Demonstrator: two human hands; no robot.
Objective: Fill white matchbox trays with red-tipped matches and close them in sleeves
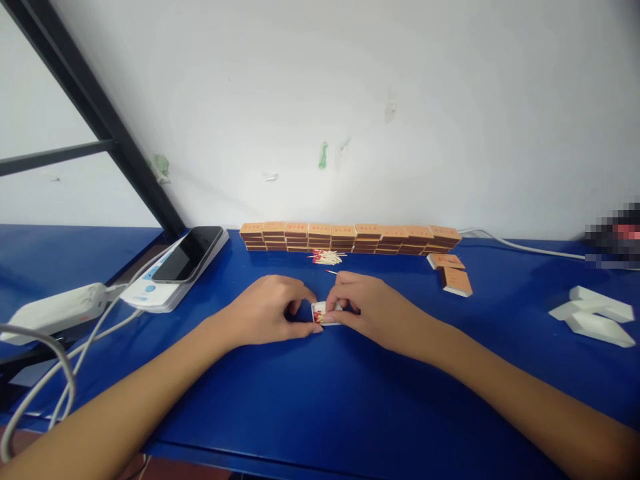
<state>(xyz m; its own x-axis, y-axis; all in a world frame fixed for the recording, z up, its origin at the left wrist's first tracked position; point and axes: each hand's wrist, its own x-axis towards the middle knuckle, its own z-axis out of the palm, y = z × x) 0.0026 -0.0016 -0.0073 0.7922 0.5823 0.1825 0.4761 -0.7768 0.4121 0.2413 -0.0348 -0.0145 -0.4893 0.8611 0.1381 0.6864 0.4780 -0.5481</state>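
Note:
Both my hands meet at the middle of the blue table [310, 400]. Between them lies a small white matchbox tray [324, 313] with red-tipped matches in it. My left hand [270, 311] pinches the tray's left end with curled fingers. My right hand [367, 305] grips its right end, fingers closed over it. Just beyond the hands lies a loose pile of matches [326, 257], with a single match [331, 271] apart from it.
A long row of stacked orange matchboxes [350, 239] runs along the white wall. Two more matchboxes [453, 273] lie at the right. White trays [595, 319] sit far right. At the left are a phone on a white device [175, 270], a white block [55, 310] and cables.

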